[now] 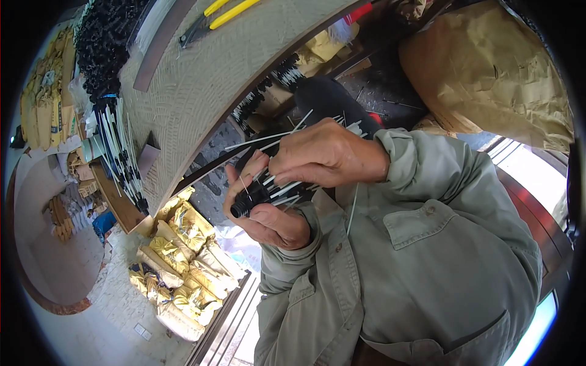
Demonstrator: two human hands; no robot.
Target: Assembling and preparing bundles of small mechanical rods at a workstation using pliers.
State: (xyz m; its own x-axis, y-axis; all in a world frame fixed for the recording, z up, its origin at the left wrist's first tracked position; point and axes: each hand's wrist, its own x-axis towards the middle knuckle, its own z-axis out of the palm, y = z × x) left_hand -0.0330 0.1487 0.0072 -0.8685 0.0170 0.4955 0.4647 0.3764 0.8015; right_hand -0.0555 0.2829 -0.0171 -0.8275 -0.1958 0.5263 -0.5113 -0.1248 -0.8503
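Note:
My left hand (pixel 268 218) is shut on a small bundle of black caps (pixel 249 200) with thin white sticks (pixel 287 188) standing out of them. Just above it, my right hand (pixel 323 154) pinches several of the same white sticks (pixel 262 139), which fan out to the left past its fingers. The two hands touch in front of my grey-green shirt (pixel 427 256). The palms hide how the sticks sit in the caps.
A woven table top (pixel 201 79) holds yellow-handled pliers (pixel 220 15), a bundle of white rods with black tips (pixel 122 152) and a heap of black parts (pixel 104 36). Gold foil bags (pixel 183 244) lie on the floor. A brown paper sack (pixel 488 73) stands at upper right.

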